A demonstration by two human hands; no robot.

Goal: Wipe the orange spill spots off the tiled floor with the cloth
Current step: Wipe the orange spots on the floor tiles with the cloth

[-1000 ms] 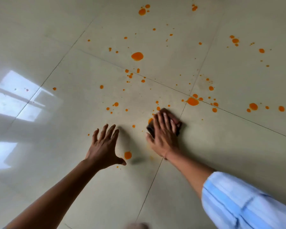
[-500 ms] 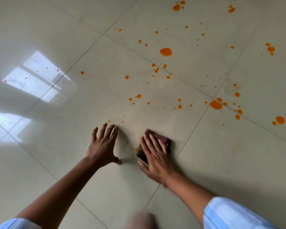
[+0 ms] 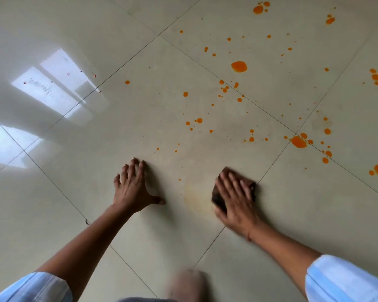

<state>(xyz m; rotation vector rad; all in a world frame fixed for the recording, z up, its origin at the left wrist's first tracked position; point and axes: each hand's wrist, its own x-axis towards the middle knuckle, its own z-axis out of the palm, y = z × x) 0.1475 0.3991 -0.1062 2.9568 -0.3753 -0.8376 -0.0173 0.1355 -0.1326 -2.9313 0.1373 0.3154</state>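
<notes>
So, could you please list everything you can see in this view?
Tiled floor: one, glossy beige, fills the view.
Orange spill spots: dozens, orange, scattered across the far and right tiles.
Cloth: one, dark brown, under the right hand.
Smear: one, faint orange, just left of the cloth.
Window reflection: one, white, floor at left.
Blurred shape: one, tan, bottom centre; unidentifiable.
Sleeves: two, light blue, bottom corners.
Left hand: one, spread flat on the floor.
Right hand: one, pressing the cloth.
</notes>
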